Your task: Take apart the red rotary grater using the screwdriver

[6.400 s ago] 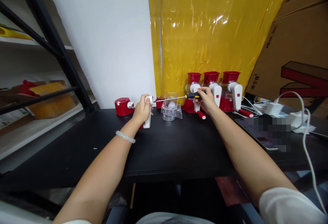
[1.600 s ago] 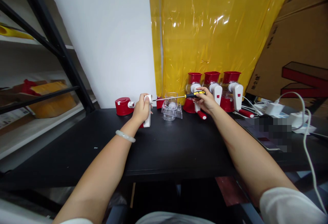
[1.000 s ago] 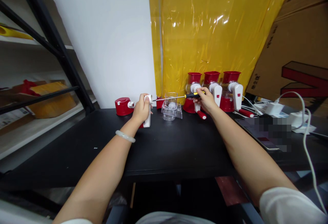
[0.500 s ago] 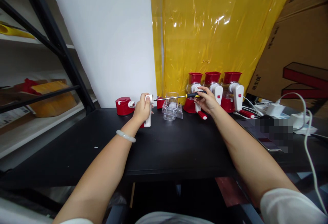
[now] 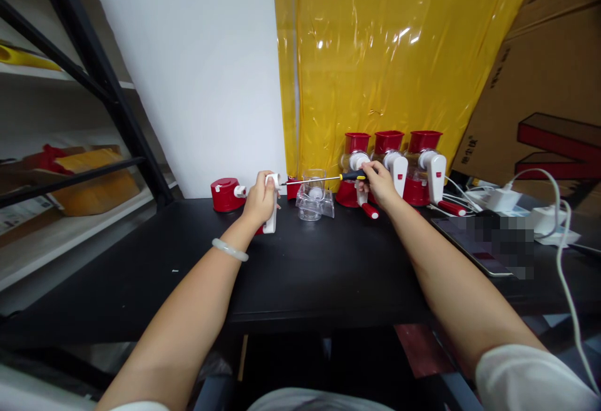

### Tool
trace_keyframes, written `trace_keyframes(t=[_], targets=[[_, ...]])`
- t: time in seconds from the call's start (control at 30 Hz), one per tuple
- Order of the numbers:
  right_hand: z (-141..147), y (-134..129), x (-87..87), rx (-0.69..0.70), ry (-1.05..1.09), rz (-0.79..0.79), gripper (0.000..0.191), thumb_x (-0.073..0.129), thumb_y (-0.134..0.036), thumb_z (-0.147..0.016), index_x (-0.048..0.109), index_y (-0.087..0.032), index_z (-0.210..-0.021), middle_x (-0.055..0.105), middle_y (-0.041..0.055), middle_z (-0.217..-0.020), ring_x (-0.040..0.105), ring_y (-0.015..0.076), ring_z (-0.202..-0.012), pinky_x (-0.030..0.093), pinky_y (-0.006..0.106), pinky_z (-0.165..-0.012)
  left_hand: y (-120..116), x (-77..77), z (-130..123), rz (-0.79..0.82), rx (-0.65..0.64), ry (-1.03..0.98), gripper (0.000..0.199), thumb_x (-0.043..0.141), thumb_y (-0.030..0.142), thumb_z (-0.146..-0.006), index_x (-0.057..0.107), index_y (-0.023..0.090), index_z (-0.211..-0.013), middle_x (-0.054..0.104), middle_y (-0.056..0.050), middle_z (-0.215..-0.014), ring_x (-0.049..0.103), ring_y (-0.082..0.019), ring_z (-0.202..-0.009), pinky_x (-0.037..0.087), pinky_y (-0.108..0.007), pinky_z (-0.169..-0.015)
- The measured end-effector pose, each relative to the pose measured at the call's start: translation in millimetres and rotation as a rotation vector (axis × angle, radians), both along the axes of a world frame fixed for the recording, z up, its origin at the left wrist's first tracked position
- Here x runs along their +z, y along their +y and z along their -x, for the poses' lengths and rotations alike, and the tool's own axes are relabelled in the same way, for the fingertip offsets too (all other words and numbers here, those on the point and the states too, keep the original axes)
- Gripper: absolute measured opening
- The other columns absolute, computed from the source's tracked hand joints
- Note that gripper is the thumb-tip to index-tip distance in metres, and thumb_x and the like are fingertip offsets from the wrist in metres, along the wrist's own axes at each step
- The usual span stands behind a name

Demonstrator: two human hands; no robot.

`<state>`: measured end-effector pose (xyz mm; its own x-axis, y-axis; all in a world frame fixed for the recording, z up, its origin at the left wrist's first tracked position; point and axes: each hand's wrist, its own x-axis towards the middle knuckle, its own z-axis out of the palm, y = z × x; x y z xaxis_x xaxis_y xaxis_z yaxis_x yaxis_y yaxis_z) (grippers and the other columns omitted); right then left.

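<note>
My left hand (image 5: pixel 260 201) is closed around a white crank handle (image 5: pixel 271 220) with a red grip at its lower end, held above the black table. My right hand (image 5: pixel 379 184) grips the back of a screwdriver (image 5: pixel 352 175) with a black and yellow handle. The screwdriver's shaft lies nearly level, and its tip is at the round white end of the crank handle; whether it sits in a screw is too small to tell. Left of my left hand stands a red base (image 5: pixel 226 195) with a white fitting. Between my hands, a clear plastic housing (image 5: pixel 315 203) rests on the table.
Three red and white rotary graters (image 5: pixel 425 173) stand in a row at the back right. A tablet (image 5: pixel 469 245), white chargers (image 5: pixel 504 200) and cables lie at the right. Black shelving (image 5: pixel 101 66) rises at the left, and a large cardboard box (image 5: pixel 539 79) leans at the right.
The fingers of my right hand have shifted on the screwdriver's handle, now wrapped nearer its back end. The crank handle and my left hand have barely moved.
</note>
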<state>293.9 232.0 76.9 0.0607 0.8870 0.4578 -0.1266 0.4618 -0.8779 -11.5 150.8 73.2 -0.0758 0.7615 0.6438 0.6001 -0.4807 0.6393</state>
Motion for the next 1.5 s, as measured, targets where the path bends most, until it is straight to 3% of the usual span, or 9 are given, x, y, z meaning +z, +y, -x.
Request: trace_keyframes(t=[0.33,0.6,0.77,0.9,0.97,1.1,1.5], targets=[[-3,-2,2.0,0.131,0.172,0.036,0.033,0.065,-0.029,-0.063,0.050,-0.025,-0.091,0.055,-0.0076,-0.062,0.050,0.0079,-0.044,0.045,0.022,-0.044,0,-1.0,-1,-0.029,-0.011,0.035,0.033,0.028,0.048,-0.100,0.046,0.023,-0.112,0.060,0.001,-0.069,0.058,-0.011,-0.045,0.047,-0.021,-0.046],[-4,-10,5.7,0.205,0.227,0.047,0.032,0.060,-0.022,-0.058,0.052,-0.025,-0.089,0.055,-0.0062,-0.064,0.049,0.0085,-0.046,0.045,0.023,-0.047,0,-1.0,-1,-0.022,-0.014,0.038,0.035,0.027,0.048,-0.100,0.046,0.022,-0.113,0.059,0.002,-0.069,0.058,-0.011,-0.045,0.047,-0.021,-0.045],[-3,-9,6.3,0.163,0.200,0.048,0.029,0.066,-0.036,-0.066,0.048,-0.025,-0.084,0.056,-0.0059,-0.063,0.052,0.0102,-0.045,0.047,0.025,-0.046,1,-1.9,0,-0.026,-0.013,0.029,0.034,0.027,0.047,-0.100,0.045,0.022,-0.114,0.060,0.001,-0.070,0.058,-0.010,-0.046,0.047,-0.020,-0.045],[-1,-4,4.9,0.086,0.130,0.045,0.044,0.065,-0.063,-0.072,0.045,-0.025,-0.082,0.053,-0.0059,-0.057,0.052,0.0111,-0.043,0.044,0.023,-0.040,2,-2.7,1,-0.025,-0.008,0.026,0.034,0.027,0.048,-0.100,0.045,0.023,-0.114,0.060,0.000,-0.070,0.059,-0.011,-0.047,0.047,-0.021,-0.045],[-1,-1,2.8,0.046,0.088,0.036,0.047,0.067,-0.066,-0.071,0.045,-0.025,-0.081,0.050,-0.0069,-0.052,0.050,0.0103,-0.041,0.043,0.022,-0.039,2,-2.7,1,-0.026,-0.006,0.024,0.033,0.028,0.048,-0.100,0.045,0.023,-0.114,0.060,0.000,-0.070,0.058,-0.011,-0.047,0.047,-0.021,-0.045],[-1,1,-1.3,0.014,0.053,0.017,0.042,0.074,-0.054,-0.068,0.047,-0.025,-0.081,0.047,-0.0095,-0.047,0.045,0.0083,-0.037,0.044,0.021,-0.039,2,-1.8,1,-0.022,0.003,0.020,0.034,0.027,0.048,-0.100,0.046,0.023,-0.114,0.060,0.000,-0.070,0.058,-0.011,-0.046,0.047,-0.021,-0.045],[-3,-7,3.0,0.153,0.175,0.032,0.034,0.067,-0.027,-0.059,0.050,-0.025,-0.088,0.057,-0.0069,-0.067,0.053,0.0078,-0.047,0.045,0.021,-0.046,1,-1.4,0,-0.014,0.003,0.037,0.034,0.027,0.048,-0.100,0.046,0.022,-0.114,0.060,0.001,-0.069,0.058,-0.011,-0.045,0.047,-0.021,-0.045]])
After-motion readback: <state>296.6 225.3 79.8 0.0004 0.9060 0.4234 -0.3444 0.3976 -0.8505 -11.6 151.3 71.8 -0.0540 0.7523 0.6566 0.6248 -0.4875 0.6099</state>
